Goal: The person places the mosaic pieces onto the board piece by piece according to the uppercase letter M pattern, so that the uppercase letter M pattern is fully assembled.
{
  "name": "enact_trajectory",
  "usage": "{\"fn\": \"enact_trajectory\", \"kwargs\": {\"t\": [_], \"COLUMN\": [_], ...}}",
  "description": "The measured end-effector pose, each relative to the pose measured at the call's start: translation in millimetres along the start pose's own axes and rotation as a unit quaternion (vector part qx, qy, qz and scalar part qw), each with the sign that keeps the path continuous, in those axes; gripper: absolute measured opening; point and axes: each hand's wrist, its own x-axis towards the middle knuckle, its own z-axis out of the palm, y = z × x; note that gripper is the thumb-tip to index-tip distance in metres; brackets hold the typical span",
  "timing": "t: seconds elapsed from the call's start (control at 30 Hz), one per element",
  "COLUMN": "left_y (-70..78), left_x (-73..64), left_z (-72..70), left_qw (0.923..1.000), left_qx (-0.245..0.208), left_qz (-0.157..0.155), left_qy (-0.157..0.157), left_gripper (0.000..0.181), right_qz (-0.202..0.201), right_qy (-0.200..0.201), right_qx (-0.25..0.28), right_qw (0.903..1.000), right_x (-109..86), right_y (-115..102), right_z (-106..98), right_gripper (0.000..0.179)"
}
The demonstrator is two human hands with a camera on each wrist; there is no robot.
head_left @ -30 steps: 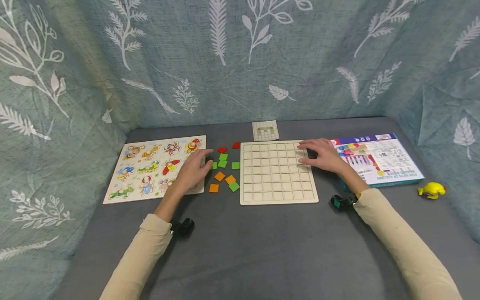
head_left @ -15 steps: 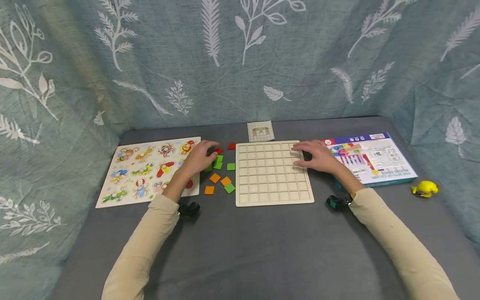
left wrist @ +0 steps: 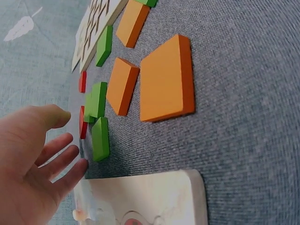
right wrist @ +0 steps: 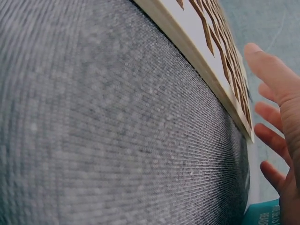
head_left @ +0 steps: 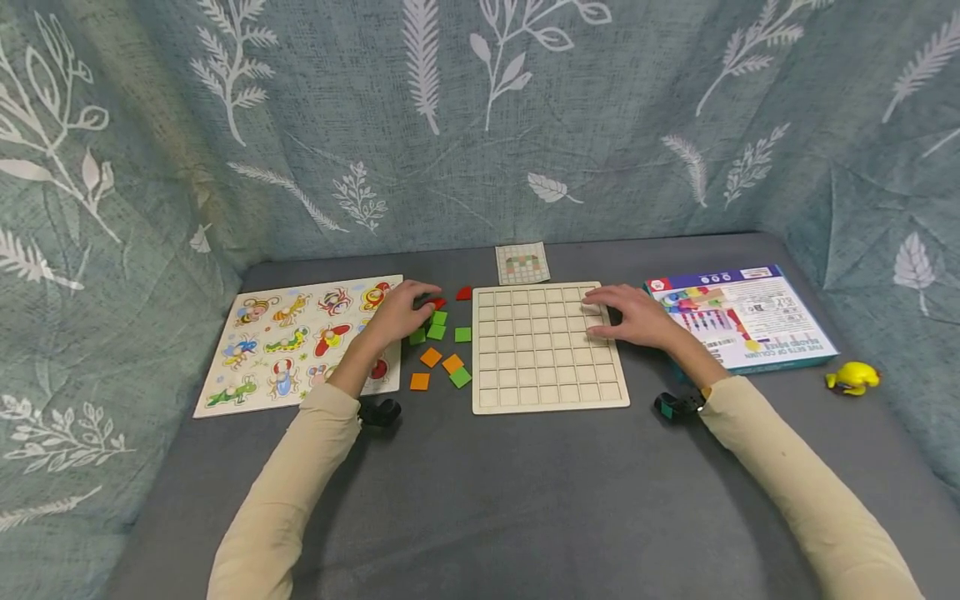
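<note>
Beige cloth sleeves (head_left: 277, 492): both reach in from the near side of the pale wooden grid board.
Small yellow toy (head_left: 853, 378): well to the right of the board.
Flat orange square tiles (left wrist: 166, 79): three, smooth-faced and thick-edged, lying apart from one another, left of the board's near half.
Flat green square tiles (head_left: 462, 334): five, left of the board; two overlap, and the nearest meets an orange one.
Pale wooden grid board (head_left: 551, 352): flat on grey cloth, round-cornered, ruled into shallow square cells.
White insect-picture board (head_left: 262, 390): left of the grid board, beyond the tiles.
Right hand (head_left: 633, 317): over the board's right edge, thumb and fingers spread, much as a second ago; I can't tell whether the fingertips touch wood.
Left hand (head_left: 401, 315): left of the board, thumb clear of its loosely bent fingers. It has moved off the insect pictures towards the tiles, now partly covering a red piece.
Printed cardboard box (head_left: 750, 321): right of the board.
Flat red pieces (head_left: 464, 293): two, by the board's far left corner.
Small grid-patterned card (head_left: 522, 263): just beyond the board.
Leaf-patterned blue-green curtain (head_left: 450, 167): behind everything.
</note>
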Motion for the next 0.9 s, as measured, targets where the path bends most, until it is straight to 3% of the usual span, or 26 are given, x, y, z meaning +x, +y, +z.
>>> {"fn": "enact_trajectory", "kwargs": {"t": [0.53,0.9], "left_y": [-0.6,-1.7], "left_x": [7.6,11.7], "left_z": [-4.4,-6.6], "left_qw": [0.9977,0.9950], "left_qx": [0.051,0.080], "left_qz": [0.023,0.017], "left_qy": [-0.039,-0.058], "left_gripper": [0.028,0.028], "right_qz": [-0.005,-0.004], "right_qy": [0.023,0.021], "right_qx": [-0.016,-0.027], "right_qw": [0.9996,0.9994], "right_x": [0.5,0.9], "right_y": [-1,-1], "right_z": [0,1], "right_gripper": [0.053,0.054]}}
